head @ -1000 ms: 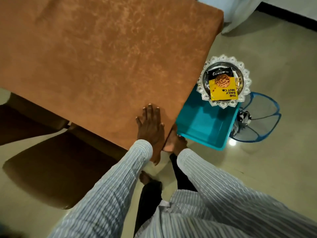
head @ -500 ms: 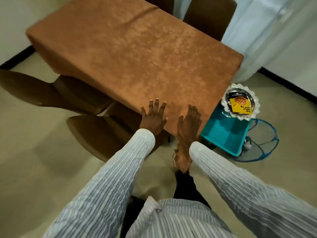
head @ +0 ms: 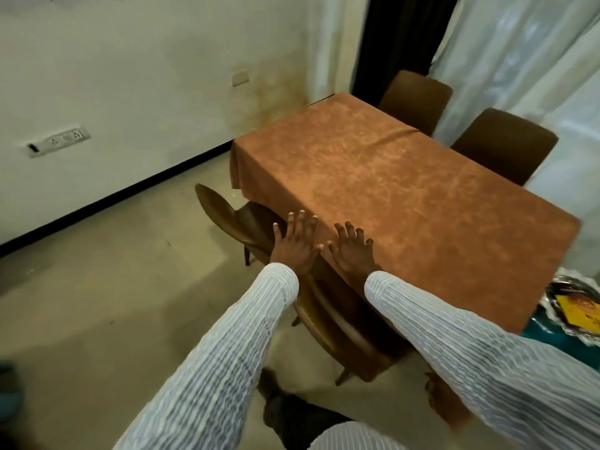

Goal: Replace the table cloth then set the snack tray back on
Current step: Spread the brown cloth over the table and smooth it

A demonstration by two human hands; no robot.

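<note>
A rust-orange table cloth (head: 406,196) covers the whole table and hangs over its sides. My left hand (head: 293,245) lies flat with spread fingers on the near long edge of the cloth. My right hand (head: 352,251) lies flat beside it, fingers spread, a little further in on the cloth. The snack tray (head: 574,311), silver with a scalloped rim and a yellow packet on it, shows partly at the right edge, resting on a teal bin (head: 558,339) on the floor.
Two brown chairs (head: 246,222) are tucked under the near side, and two more (head: 506,144) stand at the far side. A wall with a socket strip (head: 58,141) is to the left. White curtains (head: 535,60) hang behind.
My view has risen and swung left, so the tray slid to the right edge. Both hands have moved left along the table's near edge, staying flat on the cloth.
</note>
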